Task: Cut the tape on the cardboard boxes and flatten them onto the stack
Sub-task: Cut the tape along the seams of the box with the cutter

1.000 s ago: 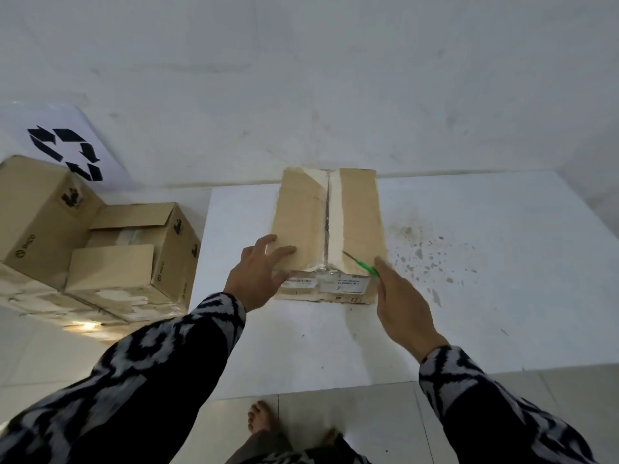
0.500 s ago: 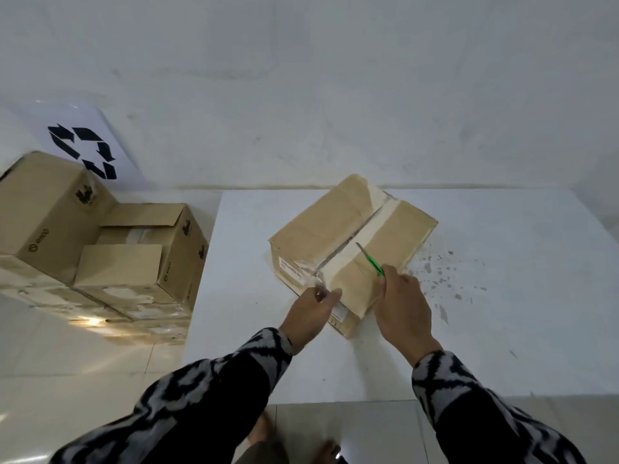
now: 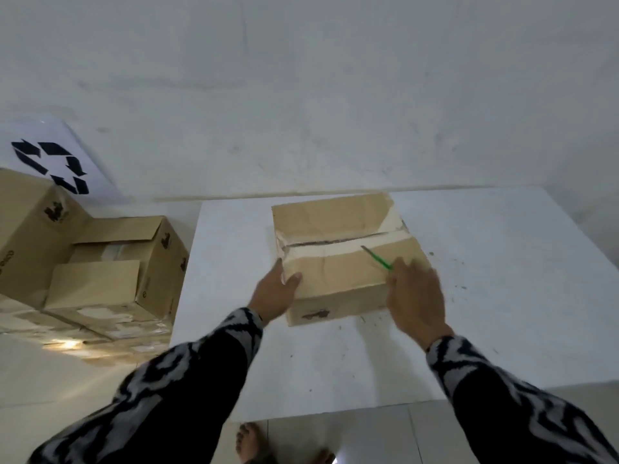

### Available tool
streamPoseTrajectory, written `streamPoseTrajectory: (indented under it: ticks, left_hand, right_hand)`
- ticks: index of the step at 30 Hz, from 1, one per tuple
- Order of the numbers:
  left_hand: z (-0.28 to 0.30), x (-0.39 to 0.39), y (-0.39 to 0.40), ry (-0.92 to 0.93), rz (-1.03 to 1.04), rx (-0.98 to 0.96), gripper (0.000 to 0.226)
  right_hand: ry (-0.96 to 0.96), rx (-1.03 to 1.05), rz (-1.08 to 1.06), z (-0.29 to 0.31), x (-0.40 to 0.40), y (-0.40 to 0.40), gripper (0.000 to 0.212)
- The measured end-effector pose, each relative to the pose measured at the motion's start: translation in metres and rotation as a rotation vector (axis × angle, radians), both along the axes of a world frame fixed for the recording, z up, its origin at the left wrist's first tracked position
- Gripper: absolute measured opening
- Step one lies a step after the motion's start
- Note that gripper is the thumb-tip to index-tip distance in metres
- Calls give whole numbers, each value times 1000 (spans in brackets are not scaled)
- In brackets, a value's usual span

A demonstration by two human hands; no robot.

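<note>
Cardboard, two opened boxes [image 3: 100,259] on flattened sheets, fills the floor at nine o'clock beneath one recycling sign [image 3: 50,165]. At centre, a single taped box [image 3: 341,252] sits on the white tabletop [image 3: 502,296], swung a quarter-turn within the past second so its tape seam [image 3: 338,247] now runs crosswise. The person's left hand [image 3: 273,294] clasps the box's corner at eight o'clock, thumb on top; the right hand [image 3: 417,298], at four o'clock, pinches one green-handled cutter [image 3: 376,258] with its blade just short of the seam. The turn likely lines up the cut; flattening remains undone.
</note>
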State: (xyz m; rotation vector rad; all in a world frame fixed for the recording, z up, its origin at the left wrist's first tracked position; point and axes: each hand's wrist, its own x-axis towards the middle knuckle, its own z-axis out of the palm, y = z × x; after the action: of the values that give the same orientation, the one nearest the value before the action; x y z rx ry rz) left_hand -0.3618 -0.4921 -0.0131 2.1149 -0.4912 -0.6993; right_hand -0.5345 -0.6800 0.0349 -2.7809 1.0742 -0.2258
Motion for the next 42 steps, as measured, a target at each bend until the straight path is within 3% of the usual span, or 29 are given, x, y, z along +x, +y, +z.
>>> streamPoseTrajectory:
  ticks: [2,6,9,12,15,18,21,23,27,30,34,38,42]
  left_hand:
    - [8,33,-4,-152,42,101,54]
    - [27,40,-20,-399,168,505,71]
    - [20,-33,-26,-462,-39,478,83]
    - [5,-75,-27,-378,-202,465,89]
    - [3,-46,-28,-493,-334,509,105]
    - [12,-2,-19,-566,-416,585,88]
    - [28,16,-14,-651,-405,727,79]
    - [33,2,-20,-718,-452,673,76]
    - [23,-43,-31,-630,-661,521,90]
    - [22,-34,-24,-691,-650,462,73]
    - [24,-13,-4,-589,-712,299,62]
    - [22,-7,5,-528,-677,130,44]
    - [29,-7,-1,-567,-496,-66,20]
  right_hand:
    - [3,-26,83,2,1,25,10]
    - [-105,211,16,3,7,31,23]
    - [-188,226,-41,6,7,-8,26]
    - [-55,308,99,-1,5,-32,30]
    - [78,242,145,-14,-1,-36,42]
    - [132,100,218,-13,-4,-20,32]
    - [50,161,291,0,-4,-2,27]
    - [-51,266,210,8,4,-6,26]
    - [-106,292,98,3,13,-24,24]
    - [-19,241,79,-3,4,-17,25]
    - [59,219,58,-2,-10,-2,27]
    - [-118,411,-8,14,-19,5,29]
    - [-196,438,81,44,-39,30,33]
